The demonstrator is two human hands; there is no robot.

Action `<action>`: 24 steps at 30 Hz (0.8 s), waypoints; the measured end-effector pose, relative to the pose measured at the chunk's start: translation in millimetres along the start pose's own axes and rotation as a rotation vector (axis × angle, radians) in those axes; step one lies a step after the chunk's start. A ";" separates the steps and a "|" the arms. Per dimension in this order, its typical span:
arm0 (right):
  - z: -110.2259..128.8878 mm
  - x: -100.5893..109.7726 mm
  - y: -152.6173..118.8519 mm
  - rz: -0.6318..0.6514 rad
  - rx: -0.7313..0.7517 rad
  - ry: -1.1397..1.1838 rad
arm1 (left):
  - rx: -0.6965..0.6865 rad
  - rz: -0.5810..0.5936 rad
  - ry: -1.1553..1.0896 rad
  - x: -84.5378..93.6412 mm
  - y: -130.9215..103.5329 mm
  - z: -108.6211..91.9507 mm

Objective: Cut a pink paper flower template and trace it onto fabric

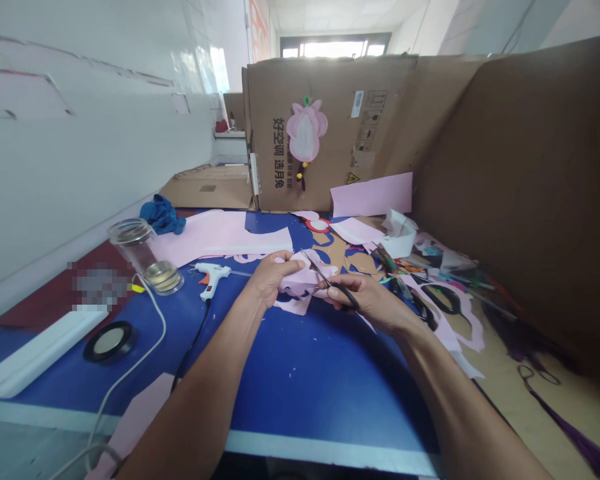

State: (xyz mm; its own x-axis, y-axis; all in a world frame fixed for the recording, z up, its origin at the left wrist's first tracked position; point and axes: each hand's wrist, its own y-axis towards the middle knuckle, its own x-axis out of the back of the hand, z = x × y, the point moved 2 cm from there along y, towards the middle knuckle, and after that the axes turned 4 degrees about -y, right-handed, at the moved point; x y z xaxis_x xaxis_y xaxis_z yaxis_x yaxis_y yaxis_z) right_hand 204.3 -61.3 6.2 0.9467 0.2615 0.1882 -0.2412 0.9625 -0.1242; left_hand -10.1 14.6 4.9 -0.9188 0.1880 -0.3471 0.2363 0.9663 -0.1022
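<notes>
In the middle of the blue table, my left hand (275,273) pinches a cut piece of pink felt-like sheet (300,280) with a wavy outline. My right hand (357,297) is closed round the black handles of a pair of scissors (347,295). The scissor blades point up and left, lying against the pink piece; whether they are cutting through it I cannot tell. Below my hands a pink scrap (296,305) lies on the table. A white glue gun (213,277) rests to the left of my left hand.
At left stand a glass jar (150,257), black tape (109,340) and a long white box (45,353). Pink sheets (215,233) lie behind. A cardboard wall (330,133) bears a pink hanging ornament (306,130). Scraps and a white tape roll (399,241) crowd the right. A cable (160,310) crosses the left.
</notes>
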 end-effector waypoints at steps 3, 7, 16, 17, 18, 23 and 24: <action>1.5 0.0 -1.0 -0.016 0.001 -0.023 | -0.006 -0.008 -0.003 0.5 1.2 0.9; 3.7 -1.1 -2.4 -0.026 0.000 -0.056 | -0.025 -0.032 0.000 1.4 2.5 1.8; 8.9 -0.1 -5.0 0.001 0.010 -0.096 | -0.016 -0.068 0.021 2.0 2.1 1.1; 9.0 0.2 -5.2 0.003 0.011 -0.099 | -0.012 -0.069 0.022 2.0 2.1 1.0; 8.9 0.5 -5.2 0.004 0.010 -0.098 | -0.009 -0.071 0.023 1.9 2.2 1.0; 5.3 0.1 -4.8 0.025 -0.008 -0.069 | 0.000 -0.074 0.022 0.8 1.1 -0.4; 4.3 -0.1 -4.6 0.034 -0.013 -0.058 | 0.001 -0.073 0.021 0.4 0.4 -1.1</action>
State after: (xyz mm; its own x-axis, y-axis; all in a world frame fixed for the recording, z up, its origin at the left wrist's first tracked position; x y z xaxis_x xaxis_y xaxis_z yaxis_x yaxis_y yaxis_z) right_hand 204.4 -65.5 11.0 0.9238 0.2984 0.2400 -0.2701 0.9520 -0.1442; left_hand -10.7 15.2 5.8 -0.9400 0.1209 -0.3192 0.1690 0.9773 -0.1277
